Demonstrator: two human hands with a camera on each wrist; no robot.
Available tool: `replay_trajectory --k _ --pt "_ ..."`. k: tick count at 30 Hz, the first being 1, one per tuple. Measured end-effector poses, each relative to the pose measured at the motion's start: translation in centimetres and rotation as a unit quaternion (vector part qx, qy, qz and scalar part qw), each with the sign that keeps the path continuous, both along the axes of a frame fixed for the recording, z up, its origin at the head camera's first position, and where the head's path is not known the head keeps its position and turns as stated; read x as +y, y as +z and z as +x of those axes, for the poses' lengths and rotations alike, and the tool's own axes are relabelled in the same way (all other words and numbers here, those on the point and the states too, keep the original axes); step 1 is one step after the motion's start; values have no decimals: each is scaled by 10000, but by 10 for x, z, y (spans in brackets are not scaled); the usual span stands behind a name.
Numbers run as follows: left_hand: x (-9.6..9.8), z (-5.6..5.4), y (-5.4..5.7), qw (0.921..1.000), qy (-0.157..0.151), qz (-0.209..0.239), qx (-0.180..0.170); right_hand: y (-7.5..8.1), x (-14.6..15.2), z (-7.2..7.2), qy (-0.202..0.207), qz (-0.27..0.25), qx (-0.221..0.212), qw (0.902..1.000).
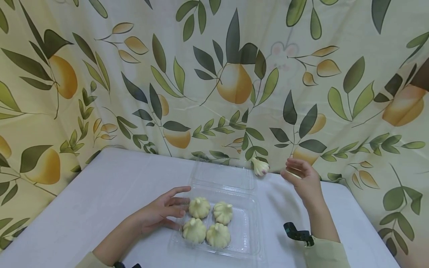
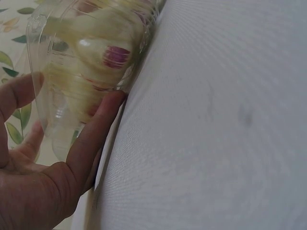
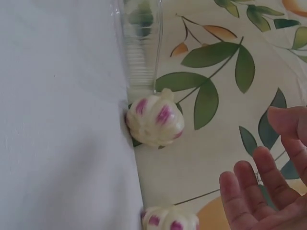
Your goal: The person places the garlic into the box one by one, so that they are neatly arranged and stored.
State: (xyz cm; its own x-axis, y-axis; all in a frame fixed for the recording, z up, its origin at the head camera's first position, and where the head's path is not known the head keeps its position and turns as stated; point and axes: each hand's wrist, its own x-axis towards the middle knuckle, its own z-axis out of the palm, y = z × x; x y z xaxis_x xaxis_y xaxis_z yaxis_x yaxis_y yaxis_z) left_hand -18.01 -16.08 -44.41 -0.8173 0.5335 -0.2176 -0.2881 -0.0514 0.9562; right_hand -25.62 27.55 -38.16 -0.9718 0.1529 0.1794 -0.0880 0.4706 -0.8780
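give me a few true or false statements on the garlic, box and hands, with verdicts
1. Four garlic bulbs sit in the clear container. True.
2. The container is closed. False: its lid lies open.
3. A bulb with purple marks rests near the lid. True.
4. The left hand is at the container's left side. True.
5. Both hands are deep inside the container. False: the right hand is off to its right.

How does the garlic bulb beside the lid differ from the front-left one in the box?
The loose bulb leans; the boxed bulb sits upright. The loose bulb is on the table, the boxed bulb inside the box. In the head view, the loose bulb shows purplish tints; the boxed bulb looks plain cream. Both are pale.
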Motion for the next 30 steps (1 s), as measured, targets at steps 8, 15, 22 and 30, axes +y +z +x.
replay_trajectory --k 8,15,22,30 --pt "0 1 1 10000 18 -28 31 -3 5 -2 -174 9 -123 9998" --pt "0 1 1 10000 64 -51 18 -9 9 -4 -203 77 -383 9990" --pt "0 1 0 10000 54 -52 2 -20 15 -10 -273 7 -451 9986" --pt "0 1 0 10000 46 -31 -7 -31 18 -16 -268 -112 -806 9963"
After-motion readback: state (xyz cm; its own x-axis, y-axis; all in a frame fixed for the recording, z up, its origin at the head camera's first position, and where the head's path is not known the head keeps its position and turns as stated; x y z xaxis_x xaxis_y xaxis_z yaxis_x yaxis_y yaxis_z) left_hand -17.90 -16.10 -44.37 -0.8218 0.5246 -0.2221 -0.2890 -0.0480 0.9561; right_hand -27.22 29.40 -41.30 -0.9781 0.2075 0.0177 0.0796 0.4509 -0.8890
